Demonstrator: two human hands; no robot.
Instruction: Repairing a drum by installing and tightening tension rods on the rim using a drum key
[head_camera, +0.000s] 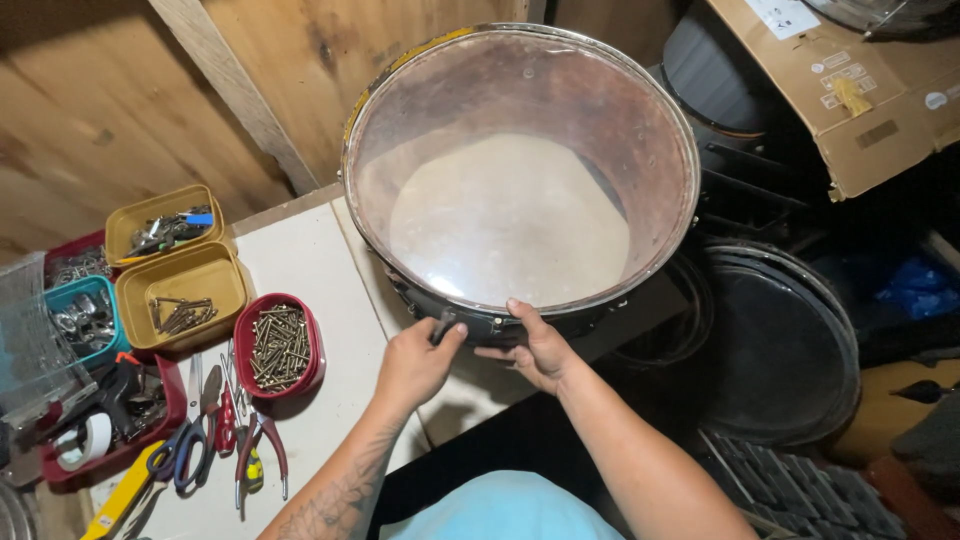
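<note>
The left hand (415, 362) pinches a small, half-hidden tool at the drum (520, 170) rim, the right hand (538, 350) lies open against it, beside a red tray of screws (280, 347).

A drum (520, 170) is seen from above, set on the edge of a white table (300, 270) and overhanging it toward the right. Its shell is dark, ringed by a metal hoop, and a clear head is stretched over the top, through which the reddish-brown inner wall and a pale lower head can be seen. A small dark key (443, 325) is held against the near rim, where black lugs are fitted.
</note>
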